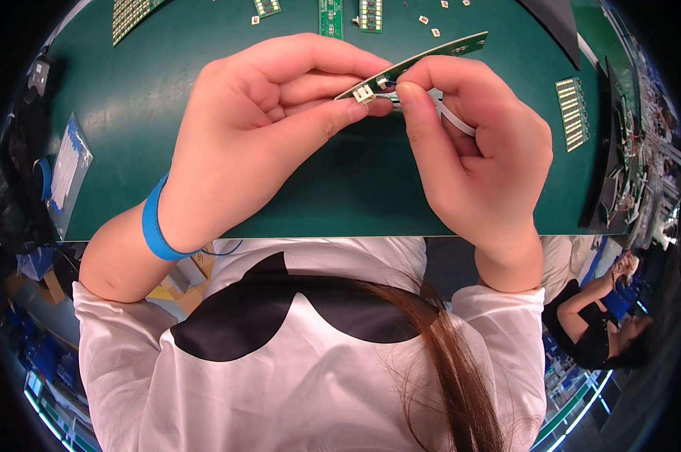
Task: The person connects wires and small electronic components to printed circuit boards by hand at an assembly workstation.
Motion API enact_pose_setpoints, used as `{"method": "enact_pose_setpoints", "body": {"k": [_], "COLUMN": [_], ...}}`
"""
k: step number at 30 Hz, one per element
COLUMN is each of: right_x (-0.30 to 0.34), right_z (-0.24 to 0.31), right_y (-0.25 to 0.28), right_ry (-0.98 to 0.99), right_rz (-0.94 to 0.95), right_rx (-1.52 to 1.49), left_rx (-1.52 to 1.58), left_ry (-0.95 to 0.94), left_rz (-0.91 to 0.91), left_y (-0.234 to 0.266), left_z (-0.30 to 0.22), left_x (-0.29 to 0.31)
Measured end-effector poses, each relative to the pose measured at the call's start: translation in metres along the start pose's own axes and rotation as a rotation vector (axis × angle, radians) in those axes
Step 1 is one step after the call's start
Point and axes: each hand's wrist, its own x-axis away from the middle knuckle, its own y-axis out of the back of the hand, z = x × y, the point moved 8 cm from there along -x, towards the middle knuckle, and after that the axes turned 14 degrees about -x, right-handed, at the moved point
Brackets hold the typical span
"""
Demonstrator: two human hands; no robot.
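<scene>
My left hand (242, 124), with a blue band (156, 222) round its wrist, grips the left end of a narrow green circuit board (438, 56) between thumb and fingers. The board is tilted, its right end raised. A white connector socket (364, 93) sits on the board by my left thumb tip. Beside it, my right hand (483, 135) is closed, thumb and forefinger pinching a thin wire at a small white plug (383, 81) against the board. A white cable (455, 117) curves out behind the right thumb into the palm. My fingers hide part of the plug.
On the green table (340, 196) lie more circuit boards, one upright strip (330, 19) at the back and an LED panel (572, 113) at right. Small loose parts (424, 20) are scattered at the back. A plastic bag (71, 169) lies left; cables hang in a rack (634, 173) at right.
</scene>
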Motion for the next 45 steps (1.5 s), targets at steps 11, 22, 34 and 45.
{"method": "enact_pose_setpoints", "body": {"k": [11, 22, 34, 45], "right_x": [0.001, 0.0, -0.003, -0.002], "right_z": [-0.012, -0.015, -0.015, -0.014], "right_y": [-0.004, -0.009, -0.008, -0.011], "right_ry": [-0.144, -0.16, -0.113, -0.11], "right_rz": [-0.003, -0.002, -0.051, -0.011], "right_rx": [0.04, 0.041, 0.038, 0.122], "left_rx": [-0.062, -0.061, -0.033, -0.217], "left_ry": [-0.013, 0.015, 0.043, 0.026], "left_rz": [0.002, -0.006, -0.064, -0.153], "left_y": [0.0, 0.002, 0.005, 0.01], "left_z": [0.0, 0.002, 0.001, -0.002], "left_x": [0.0, 0.001, 0.001, -0.002]}}
